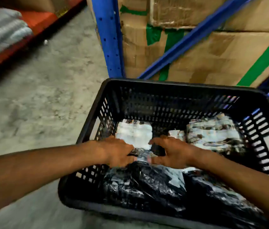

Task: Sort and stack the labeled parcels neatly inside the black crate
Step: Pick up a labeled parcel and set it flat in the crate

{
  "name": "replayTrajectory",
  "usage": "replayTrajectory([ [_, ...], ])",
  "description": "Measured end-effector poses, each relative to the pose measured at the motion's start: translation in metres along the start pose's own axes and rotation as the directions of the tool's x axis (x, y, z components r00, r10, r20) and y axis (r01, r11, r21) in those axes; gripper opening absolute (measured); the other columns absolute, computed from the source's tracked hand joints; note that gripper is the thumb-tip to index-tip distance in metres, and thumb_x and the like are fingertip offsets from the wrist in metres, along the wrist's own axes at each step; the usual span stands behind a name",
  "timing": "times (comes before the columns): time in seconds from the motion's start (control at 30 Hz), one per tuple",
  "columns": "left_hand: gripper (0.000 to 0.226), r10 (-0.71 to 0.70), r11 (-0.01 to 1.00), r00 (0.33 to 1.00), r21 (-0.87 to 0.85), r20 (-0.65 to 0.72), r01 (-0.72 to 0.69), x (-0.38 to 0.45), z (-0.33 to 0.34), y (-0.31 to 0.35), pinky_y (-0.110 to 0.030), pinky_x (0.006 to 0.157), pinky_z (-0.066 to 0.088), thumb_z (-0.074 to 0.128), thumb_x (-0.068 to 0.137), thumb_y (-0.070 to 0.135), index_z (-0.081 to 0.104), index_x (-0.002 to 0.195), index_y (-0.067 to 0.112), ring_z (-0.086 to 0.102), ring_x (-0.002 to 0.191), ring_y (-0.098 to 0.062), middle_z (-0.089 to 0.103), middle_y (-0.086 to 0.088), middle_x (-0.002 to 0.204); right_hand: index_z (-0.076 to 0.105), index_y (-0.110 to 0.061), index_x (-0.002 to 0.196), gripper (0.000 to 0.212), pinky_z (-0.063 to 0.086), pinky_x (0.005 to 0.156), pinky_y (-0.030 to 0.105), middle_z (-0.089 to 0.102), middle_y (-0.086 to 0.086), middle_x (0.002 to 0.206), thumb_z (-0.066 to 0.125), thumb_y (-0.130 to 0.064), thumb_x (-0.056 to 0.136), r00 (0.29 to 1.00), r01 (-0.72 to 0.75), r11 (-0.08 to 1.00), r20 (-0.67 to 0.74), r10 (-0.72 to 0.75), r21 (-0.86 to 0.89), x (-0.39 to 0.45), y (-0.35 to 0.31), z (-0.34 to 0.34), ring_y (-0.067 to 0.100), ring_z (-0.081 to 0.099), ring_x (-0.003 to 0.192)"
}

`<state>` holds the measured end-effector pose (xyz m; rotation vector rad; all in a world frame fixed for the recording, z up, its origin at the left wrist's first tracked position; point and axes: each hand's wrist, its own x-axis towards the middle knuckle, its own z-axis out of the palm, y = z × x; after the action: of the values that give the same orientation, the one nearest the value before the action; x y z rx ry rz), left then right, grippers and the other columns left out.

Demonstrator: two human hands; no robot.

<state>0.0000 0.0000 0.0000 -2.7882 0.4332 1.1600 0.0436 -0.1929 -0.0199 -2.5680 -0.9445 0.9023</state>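
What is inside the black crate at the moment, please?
The black crate holds black plastic-wrapped parcels with white labels, including two label-up parcels at the far end. Both hands cover the middle; lower layers are hidden.
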Motion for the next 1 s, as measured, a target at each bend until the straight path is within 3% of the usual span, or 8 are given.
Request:
replayTrajectory([
  [0.1, 0.044, 0.013, 0.998, 0.989, -0.067, 0.145, -0.003, 0.005, 0.005, 0.004, -0.036, 0.078, 0.039, 0.026, 0.104, 0.037, 0.049, 0.126, 0.007, 0.053, 0.093, -0.027, 0.057, -0.016, 0.123, 0.033, -0.033, 0.143, 0.094, 0.045, 0.097, 0.037, 0.051, 0.0, 0.138, 0.053, -0.082, 0.065, 0.978, -0.038, 0.994, 0.209, 0.015, 0.107, -0.014, -0.005, 0.004, 0.02, 0.052, 0.116],
  [0.17, 0.04, 0.002, 0.994, 0.968, -0.102, 0.25, 0.025, 0.002, 0.003, 0.007, -0.037, 0.087, 0.043, 0.03, 0.104, 0.026, 0.048, 0.131, 0.004, 0.054, 0.106, -0.027, 0.054, -0.016, 0.131, 0.019, -0.041, 0.146, 0.105, 0.036, 0.11, 0.045, 0.037, -0.002, 0.153, 0.057, -0.084, 0.058, 0.946, -0.065, 0.998, 0.321, 0.054, 0.023, -0.029, -0.017, 0.008, 0.024, 0.043, 0.133],
  [0.37, 0.044, -0.003, 1.0, 0.922, -0.018, 0.386, 0.011, -0.006, 0.009, 0.013, -0.038, 0.095, 0.046, 0.046, 0.097, 0.034, 0.054, 0.131, 0.007, 0.053, 0.12, -0.029, 0.054, -0.01, 0.134, 0.022, -0.017, 0.143, 0.089, 0.047, 0.093, 0.038, 0.053, 0.016, 0.132, 0.076, -0.037, 0.076, 0.989, 0.059, 0.975, 0.146, -0.028, -0.213, -0.034, -0.034, 0.026, 0.035, 0.054, 0.117],
  [0.5, 0.044, 0.015, 1.0, 0.923, -0.028, 0.385, -0.005, 0.0, 0.014, 0.012, -0.047, 0.1, 0.048, 0.051, 0.094, 0.028, 0.052, 0.136, 0.015, 0.052, 0.123, -0.03, 0.048, -0.006, 0.142, 0.025, -0.021, 0.146, 0.087, 0.047, 0.099, 0.041, 0.049, 0.009, 0.139, 0.075, -0.038, 0.077, 0.972, 0.022, 0.984, 0.234, 0.021, -0.178, -0.045, -0.023, 0.002, 0.03, 0.052, 0.122],
  [0.63, 0.046, 0.01, 0.999, 0.924, -0.046, 0.383, 0.008, 0.004, 0.016, 0.008, -0.046, 0.101, 0.047, 0.055, 0.092, 0.028, 0.05, 0.138, 0.018, 0.048, 0.128, -0.03, 0.043, -0.006, 0.147, 0.008, -0.032, 0.15, 0.102, 0.041, 0.106, 0.043, 0.037, 0.005, 0.151, 0.076, -0.037, 0.075, 0.954, -0.01, 0.974, 0.29, 0.077, -0.225, -0.055, -0.017, -0.012, 0.028, 0.042, 0.133],
  [0.73, 0.044, 0.027, 0.999, 0.919, -0.049, 0.393, -0.008, 0.009, 0.015, 0.007, -0.047, 0.101, 0.047, 0.057, 0.091, 0.028, 0.054, 0.133, 0.016, 0.052, 0.125, -0.029, 0.051, -0.008, 0.14, -0.004, -0.026, 0.151, 0.11, 0.043, 0.104, 0.041, 0.03, 0.006, 0.156, 0.076, -0.035, 0.077, 0.916, -0.02, 0.954, 0.377, 0.137, -0.299, -0.052, -0.018, 0.007, 0.029, 0.04, 0.136],
  [0.9, 0.04, 0.04, 0.998, 0.904, -0.068, 0.425, -0.012, 0.018, 0.009, 0.003, -0.048, 0.102, 0.046, 0.056, 0.091, 0.029, 0.059, 0.128, 0.015, 0.059, 0.114, -0.023, 0.063, -0.009, 0.128, 0.018, -0.024, 0.151, 0.095, 0.038, 0.107, 0.041, 0.033, 0.003, 0.155, 0.07, -0.053, 0.076, 0.842, -0.118, 0.987, 0.517, 0.156, -0.107, -0.033, -0.002, -0.008, 0.026, 0.04, 0.136],
  [1.0, 0.038, -0.006, 0.996, 0.925, -0.085, 0.381, 0.041, 0.032, -0.001, 0.002, -0.042, 0.1, 0.047, 0.051, 0.094, 0.019, 0.057, 0.131, 0.013, 0.058, 0.107, -0.023, 0.06, -0.011, 0.132, 0.047, -0.014, 0.137, 0.07, 0.049, 0.099, 0.043, 0.055, 0.01, 0.136, 0.06, -0.056, 0.083, 0.83, -0.195, 0.976, 0.547, 0.111, 0.098, 0.004, 0.002, -0.022, 0.026, 0.058, 0.116],
])
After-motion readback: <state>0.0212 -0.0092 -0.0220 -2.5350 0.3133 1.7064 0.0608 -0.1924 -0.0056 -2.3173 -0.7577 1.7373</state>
